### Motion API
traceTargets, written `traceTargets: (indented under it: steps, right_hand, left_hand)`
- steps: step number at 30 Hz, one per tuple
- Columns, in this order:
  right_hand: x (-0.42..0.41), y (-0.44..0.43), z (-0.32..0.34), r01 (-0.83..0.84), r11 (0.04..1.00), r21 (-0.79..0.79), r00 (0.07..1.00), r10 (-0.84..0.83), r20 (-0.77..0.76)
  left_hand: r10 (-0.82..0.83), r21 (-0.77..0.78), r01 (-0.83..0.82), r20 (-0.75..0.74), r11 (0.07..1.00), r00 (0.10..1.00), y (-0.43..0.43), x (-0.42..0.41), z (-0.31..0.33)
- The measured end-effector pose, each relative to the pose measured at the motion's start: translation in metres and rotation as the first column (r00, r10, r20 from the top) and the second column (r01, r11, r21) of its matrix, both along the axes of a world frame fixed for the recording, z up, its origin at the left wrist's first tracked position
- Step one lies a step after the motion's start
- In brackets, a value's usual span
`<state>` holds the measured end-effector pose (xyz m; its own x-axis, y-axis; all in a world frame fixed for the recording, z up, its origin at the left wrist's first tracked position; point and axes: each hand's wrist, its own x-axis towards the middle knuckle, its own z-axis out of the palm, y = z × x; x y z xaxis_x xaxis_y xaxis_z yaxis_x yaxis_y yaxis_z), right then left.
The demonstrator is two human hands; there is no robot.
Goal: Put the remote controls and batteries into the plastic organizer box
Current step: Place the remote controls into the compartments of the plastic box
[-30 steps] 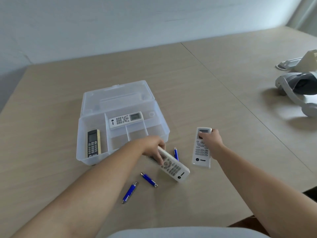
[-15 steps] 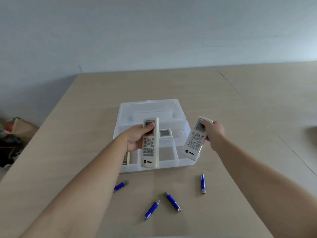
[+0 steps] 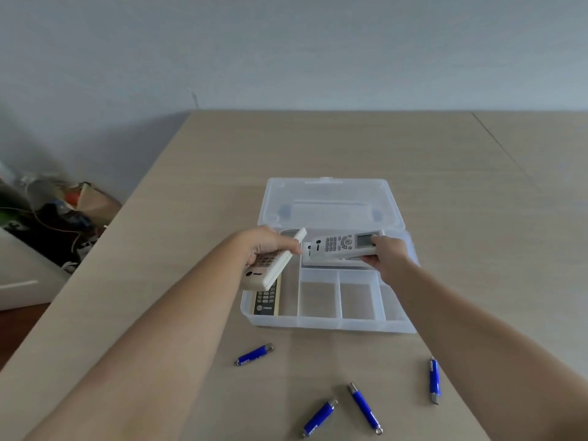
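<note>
Batteries (image 3: 363, 408) lie on table (image 3: 197, 198) before box (image 3: 327, 324); clutter (image 3: 57, 214) left.

Open plastic organizer box (image 3: 327, 323) on a pale wooden table (image 3: 197, 192), lid folded back on the far side. Left hand (image 3: 270, 245) closed around a cream remote (image 3: 270, 265), tilted above the box's left compartment. Below it in that compartment, a black-faced remote (image 3: 266, 300) lying lengthwise. Right hand (image 3: 389, 254) gripping the display end of a white remote (image 3: 340, 246), held crosswise over the box's long rear compartment, atop or just above another white remote there. Small front compartments of the box bare. Four blue batteries (image 3: 254, 354) loose on the table on the near side of the box. Clutter (image 3: 60, 214) well left of the box, beyond the table edge.
</note>
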<state>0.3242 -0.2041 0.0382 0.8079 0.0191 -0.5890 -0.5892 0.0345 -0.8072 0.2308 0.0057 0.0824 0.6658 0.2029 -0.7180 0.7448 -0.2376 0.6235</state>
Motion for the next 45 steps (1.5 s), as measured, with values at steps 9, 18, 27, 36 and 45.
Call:
traceTargets:
  steps: [9, 18, 27, 36, 45]
  right_hand:
    - [0.012, 0.018, -0.016, -0.282, 0.891, -0.357, 0.957, 0.286, -0.044]
    - [0.009, 0.013, -0.028, -0.383, 0.412, -0.827, 0.786, 0.616, -0.056]
    - [0.007, 0.000, -0.027, -0.242, 0.468, -0.850, 0.794, 0.599, 0.104]
    - [0.019, -0.059, -0.029, -0.122, 0.438, -0.891, 0.808, 0.565, 0.167]
    - [0.025, -0.068, -0.044, -0.263, 0.615, -0.743, 0.829, 0.538, 0.153]
  left_hand:
    - [0.001, 0.118, -0.019, 0.151, 0.993, 0.989, 0.006, 0.020, -0.027]
    - [-0.028, 0.270, -0.068, 0.335, 0.960, 0.942, -0.004, 0.034, -0.034]
    - [-0.254, 0.469, 0.019, 0.443, 0.883, 0.860, -0.030, 0.044, -0.021]
    - [-0.658, 0.684, 0.333, 0.285, 0.649, 0.697, -0.083, 0.071, -0.026]
    - [-0.750, 0.777, 0.411, 0.115, 0.476, 0.651, -0.085, 0.075, -0.064]
